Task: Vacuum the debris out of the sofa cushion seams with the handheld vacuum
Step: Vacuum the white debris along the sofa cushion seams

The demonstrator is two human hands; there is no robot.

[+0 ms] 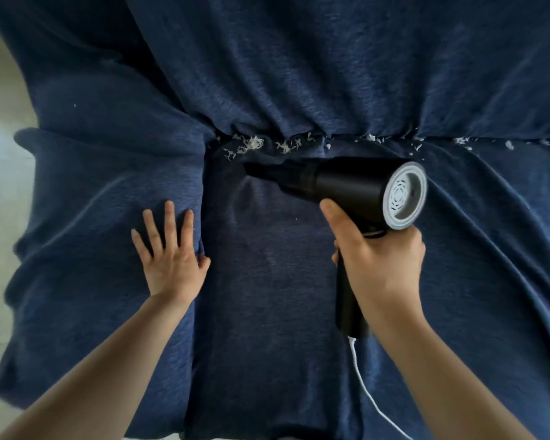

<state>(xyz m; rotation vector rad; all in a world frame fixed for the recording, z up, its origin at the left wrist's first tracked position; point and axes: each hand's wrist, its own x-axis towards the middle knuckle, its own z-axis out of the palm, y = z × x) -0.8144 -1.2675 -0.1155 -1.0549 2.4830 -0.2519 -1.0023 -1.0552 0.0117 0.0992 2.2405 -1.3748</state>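
A dark blue sofa seat cushion (267, 281) fills the middle of the view. White shredded debris (251, 144) lies along the seam where the seat meets the backrest (299, 74), with more bits stretching right (461, 141). My right hand (378, 262) grips the handle of a black handheld vacuum (340, 182). Its narrow nozzle (261, 169) points left, just below the debris at the seam's left end. The vacuum's grey vented rear cap (405, 195) faces me. My left hand (169, 249) lies flat with fingers spread on the left armrest fabric, beside the side seam.
The padded blue armrest (92, 201) bulges on the left. A white cord (372, 395) hangs from the vacuum handle across the seat's front. Pale floor (0, 185) shows at the far left. Loose folds of the blue cover run across the right side (489, 233).
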